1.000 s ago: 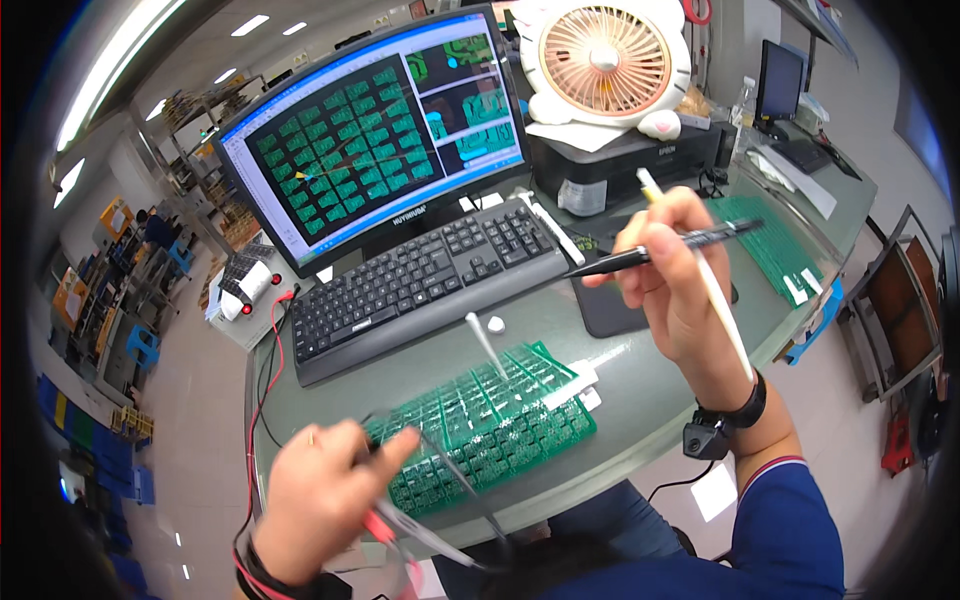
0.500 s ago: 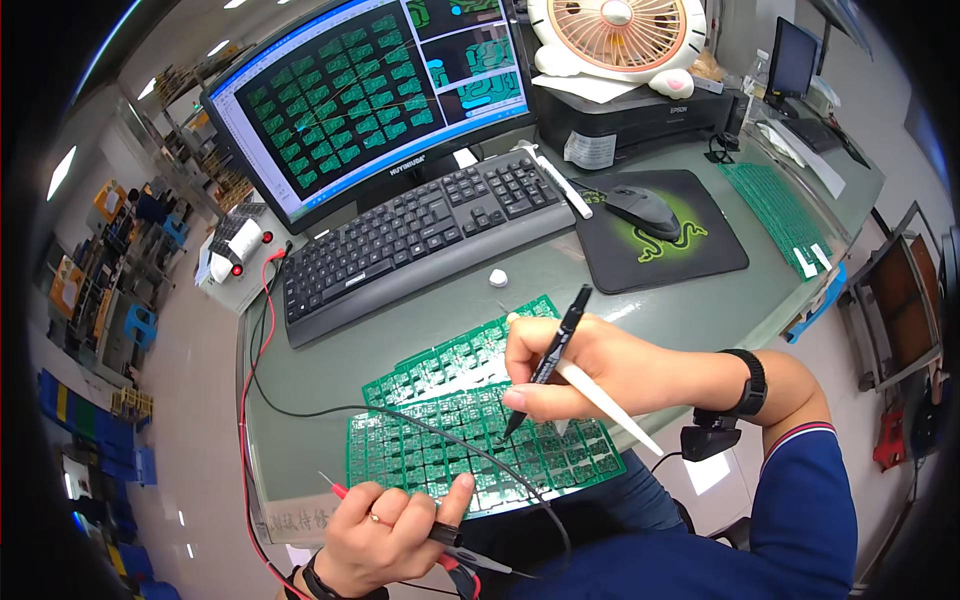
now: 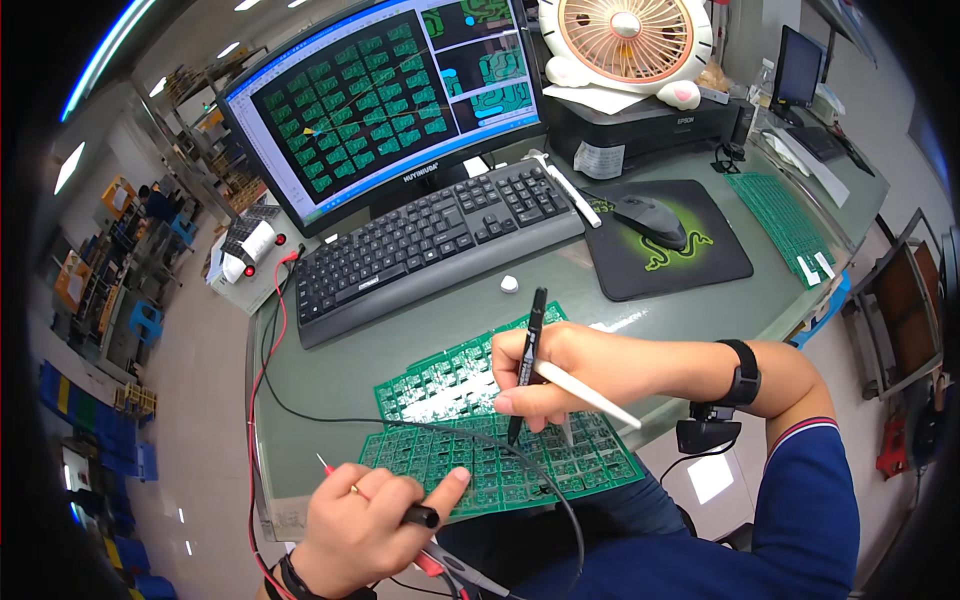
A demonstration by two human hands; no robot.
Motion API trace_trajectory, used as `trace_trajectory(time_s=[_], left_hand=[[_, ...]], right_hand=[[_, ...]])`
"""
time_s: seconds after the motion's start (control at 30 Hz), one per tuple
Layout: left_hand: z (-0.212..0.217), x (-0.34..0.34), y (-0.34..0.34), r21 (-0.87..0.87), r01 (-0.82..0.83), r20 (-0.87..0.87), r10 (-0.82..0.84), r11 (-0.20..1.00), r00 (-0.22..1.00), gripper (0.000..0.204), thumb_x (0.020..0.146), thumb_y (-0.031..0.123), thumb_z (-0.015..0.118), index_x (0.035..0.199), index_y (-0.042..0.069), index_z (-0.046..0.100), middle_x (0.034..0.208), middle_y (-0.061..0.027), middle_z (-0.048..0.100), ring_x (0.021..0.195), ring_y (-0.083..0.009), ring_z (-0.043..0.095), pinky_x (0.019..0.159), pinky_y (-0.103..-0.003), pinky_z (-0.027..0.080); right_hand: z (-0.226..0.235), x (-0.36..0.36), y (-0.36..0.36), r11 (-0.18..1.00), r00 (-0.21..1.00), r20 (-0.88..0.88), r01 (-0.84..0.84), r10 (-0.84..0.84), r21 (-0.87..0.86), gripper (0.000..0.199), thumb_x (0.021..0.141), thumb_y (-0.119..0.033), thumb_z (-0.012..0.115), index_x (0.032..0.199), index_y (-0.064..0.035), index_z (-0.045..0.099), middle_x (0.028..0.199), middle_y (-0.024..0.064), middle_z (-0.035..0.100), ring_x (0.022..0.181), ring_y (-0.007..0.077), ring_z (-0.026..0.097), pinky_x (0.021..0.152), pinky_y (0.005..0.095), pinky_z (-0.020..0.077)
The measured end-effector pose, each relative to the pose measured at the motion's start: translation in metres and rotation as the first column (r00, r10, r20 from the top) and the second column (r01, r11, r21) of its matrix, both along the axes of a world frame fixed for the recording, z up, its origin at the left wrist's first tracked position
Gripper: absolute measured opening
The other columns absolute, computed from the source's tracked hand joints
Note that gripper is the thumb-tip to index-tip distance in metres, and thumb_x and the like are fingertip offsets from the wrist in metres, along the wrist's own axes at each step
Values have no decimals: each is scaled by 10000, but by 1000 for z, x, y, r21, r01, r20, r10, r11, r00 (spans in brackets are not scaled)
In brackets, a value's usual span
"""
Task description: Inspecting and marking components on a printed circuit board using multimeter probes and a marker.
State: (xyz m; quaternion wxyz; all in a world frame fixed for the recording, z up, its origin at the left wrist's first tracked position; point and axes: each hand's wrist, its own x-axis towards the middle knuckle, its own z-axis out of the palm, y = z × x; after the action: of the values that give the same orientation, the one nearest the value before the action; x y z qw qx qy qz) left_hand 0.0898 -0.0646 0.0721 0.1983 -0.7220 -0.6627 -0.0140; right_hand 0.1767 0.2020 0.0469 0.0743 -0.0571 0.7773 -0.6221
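Note:
A green circuit board panel [image 3: 600, 478] lies at the table's front edge, with a second green panel [image 3: 455, 372] just behind it. My right hand [image 3: 590, 365] is closed round a black marker [image 3: 530, 350], whose tip points down at the front panel. Between the same fingers sits a slanting white stick-like tool [image 3: 592, 397]. Over the panel's left front corner, my left hand [image 3: 370, 515] has its index finger stretched along the board. Its other fingers curl round a red test probe [image 3: 326, 465] and a black marker cap [image 3: 423, 516]. A grey pointed tool [image 3: 468, 570] shows below that hand.
A black cable [image 3: 400, 422] crosses over the boards, and a red lead [image 3: 256, 430] runs down the left. Behind stand a keyboard [image 3: 430, 240], monitor [image 3: 385, 110], mouse [image 3: 650, 220], printer [image 3: 650, 135] and fan [image 3: 625, 40]. More green boards [image 3: 780, 220] lie at right.
The marker has tilted more upright in my right hand. My left hand has shifted slightly left and down. The whole view has moved a little, so the table sits slightly further right.

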Motion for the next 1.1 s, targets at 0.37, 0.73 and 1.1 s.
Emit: trace_trajectory(time_s=[0.37, 0.73, 1.1], left_hand=[[58, -27, 19, -303, -42, 631, 234, 952, 739, 415, 738, 63, 726, 1136, 175, 691, 802, -56, 537, 684, -231, 582, 595, -320, 462], [26, -75, 40, -487, 88, 870, 474, 869, 134, 289, 904, 241, 675, 961, -40, 644, 769, -14, 585, 787, -100, 525, 723, -286, 445], [-28, -122, 62, -589, 122, 806, 592, 799, 16, 299, 889, 308, 688, 964, 19, 668, 767, 56, 538, 733, -59, 457, 679, -247, 387]], right_hand=[[6, -12, 8, 914, 968, 230, -2, 104, -405, 248, 900, -267, 647, 872, -54, 523, 684, 42, 588, 593, 99, 564, 545, 244, 462], [-21, -25, 43, 820, 811, -246, 419, -531, -389, 223, 945, -269, 588, 970, -64, 506, 788, 67, 621, 722, 118, 612, 664, 257, 491], [-43, -5, 3, 948, 773, -619, 284, -138, 143, 177, 830, -92, 708, 821, -39, 539, 758, 79, 598, 651, 172, 596, 603, 294, 475]])
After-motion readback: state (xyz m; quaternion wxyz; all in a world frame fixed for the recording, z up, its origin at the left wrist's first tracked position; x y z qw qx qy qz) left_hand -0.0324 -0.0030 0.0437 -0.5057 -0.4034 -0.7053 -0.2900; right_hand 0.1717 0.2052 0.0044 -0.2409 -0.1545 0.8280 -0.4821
